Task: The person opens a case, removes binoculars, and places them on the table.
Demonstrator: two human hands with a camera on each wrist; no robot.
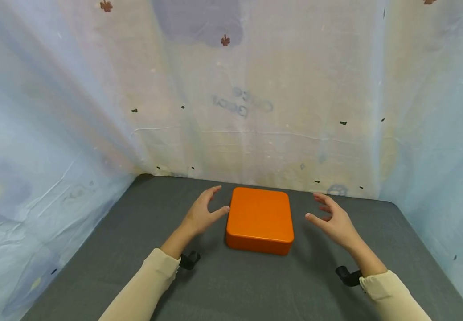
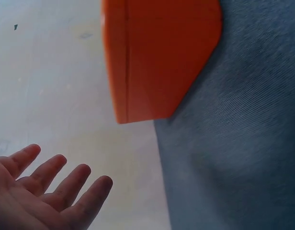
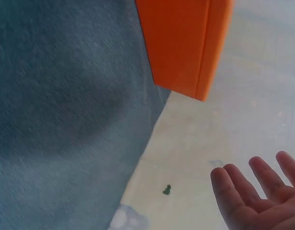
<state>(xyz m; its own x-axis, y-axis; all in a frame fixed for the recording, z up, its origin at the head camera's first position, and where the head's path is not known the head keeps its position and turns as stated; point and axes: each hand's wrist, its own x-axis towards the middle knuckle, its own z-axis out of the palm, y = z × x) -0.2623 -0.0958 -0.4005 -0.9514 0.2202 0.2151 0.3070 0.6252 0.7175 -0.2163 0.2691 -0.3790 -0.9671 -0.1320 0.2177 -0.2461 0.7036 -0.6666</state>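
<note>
An orange box (image 1: 260, 214) with rounded corners and a lid seam along its side sits on the dark grey table. My left hand (image 1: 201, 214) is at its left side, fingers spread and thumb tip right at the box's edge in the head view. To the right of the box, a gap away, my right hand (image 1: 335, 223) hovers with thumb and fingers apart. Both hands hold nothing. In the left wrist view the box (image 2: 152, 57) stands beyond the relaxed fingers (image 2: 71, 191); the right wrist view shows its other side (image 3: 181, 43) above the right fingers (image 3: 253, 187).
The grey tabletop (image 1: 231, 285) stretches around the box. A pale patterned curtain (image 1: 279, 89) hangs behind the table and along both sides. Black wrist mounts (image 1: 189, 260) stick out from beneath the cream sleeves (image 1: 143, 285).
</note>
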